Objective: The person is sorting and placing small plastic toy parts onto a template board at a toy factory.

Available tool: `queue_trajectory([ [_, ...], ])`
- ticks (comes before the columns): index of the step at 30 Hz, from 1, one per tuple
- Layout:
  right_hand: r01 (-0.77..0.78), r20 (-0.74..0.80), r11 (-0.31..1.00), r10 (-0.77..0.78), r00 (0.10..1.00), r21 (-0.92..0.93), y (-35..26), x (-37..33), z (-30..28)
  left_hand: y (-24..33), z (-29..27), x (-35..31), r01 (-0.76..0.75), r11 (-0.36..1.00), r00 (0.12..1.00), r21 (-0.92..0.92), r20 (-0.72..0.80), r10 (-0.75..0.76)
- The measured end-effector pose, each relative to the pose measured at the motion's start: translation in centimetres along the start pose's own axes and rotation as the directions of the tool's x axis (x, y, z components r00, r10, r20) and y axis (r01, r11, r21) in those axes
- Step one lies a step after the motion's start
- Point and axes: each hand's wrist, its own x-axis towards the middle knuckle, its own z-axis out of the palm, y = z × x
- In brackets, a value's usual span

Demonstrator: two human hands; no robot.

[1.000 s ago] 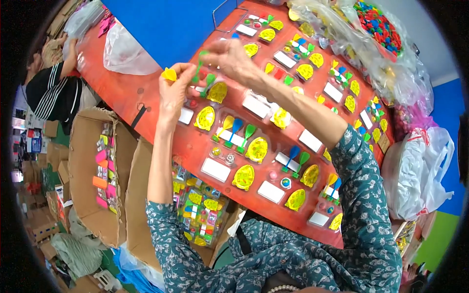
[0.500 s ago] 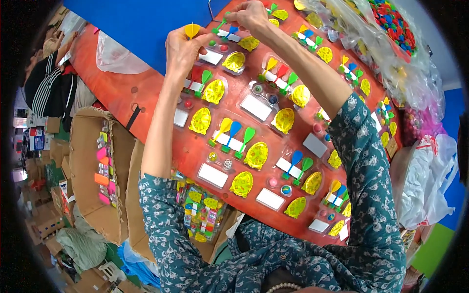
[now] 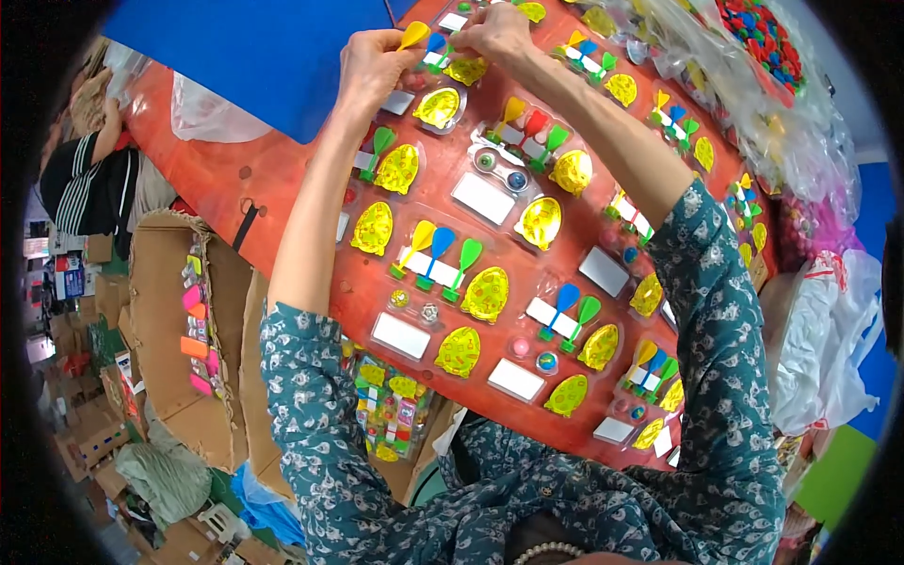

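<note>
My left hand (image 3: 373, 71) is at the far side of the red table (image 3: 247, 193), its thumb and fingers pinching a yellow toy dart (image 3: 414, 36). The dart is held over a clear plastic tray, beside a blue toy dart (image 3: 435, 43). Just to the right, my right hand (image 3: 497, 36) has its fingers closed near that tray's green dart; whatever is between them is hidden. Yellow foil-like oval pieces (image 3: 438, 108) lie in the trays around my hands. A nearer tray carries yellow, blue and green darts (image 3: 469, 254) across a white card.
Rows of similar trays with small balls and white blocks (image 3: 402, 335) cover the table. Clear plastic bags line its right side, one holding colourful pieces (image 3: 758, 42). Cardboard boxes (image 3: 169, 311) stand at the left. A blue sheet (image 3: 235, 56) borders the far left; a person's striped sleeve (image 3: 80, 188) is beyond.
My left hand has moved right and slightly away with the yellow dart, close to the blue one. My right hand has shifted a little right and nearer. The whole view has shifted slightly.
</note>
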Motion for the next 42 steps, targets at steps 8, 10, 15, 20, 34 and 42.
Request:
queue_trajectory([
  [8, 0.216, -0.059, 0.849, -0.277, 0.959, -0.483, 2.2, -0.3, 1.8, -0.7, 1.6, 1.3, 0.013, 0.965, 0.999, 0.263, 0.040, -0.024],
  [10, 0.155, 0.109, 0.889, -0.119, 0.987, -0.430, 1.1, -0.6, 1.8, -0.8, 1.3, 1.3, 0.005, 0.957, 0.999, 0.291, 0.043, -0.019],
  [15, 0.232, 0.172, 0.898, -0.179, 0.969, -0.374, 1.7, 0.0, 1.6, -1.1, 0.7, 2.5, 0.022, 0.971, 0.990, 0.239, 0.133, -0.055],
  [20, 0.377, 0.245, 0.773, -0.289, 0.925, -0.511, 2.3, 0.5, 1.4, -1.2, 1.2, 2.4, -0.007, 0.991, 0.987, 0.130, 0.161, -0.015],
  [34, 0.103, 0.100, 0.961, -0.132, 0.986, 0.258, -2.2, -1.1, -0.7, 1.9, 1.1, 1.5, -0.035, 0.986, 0.999, 0.163, -0.005, 0.036],
  [42, -0.212, 0.263, 0.920, 0.126, 0.957, 0.331, -2.3, 1.0, -0.4, 1.4, -0.2, 1.2, -0.083, 0.996, 0.992, 0.016, 0.097, 0.081],
])
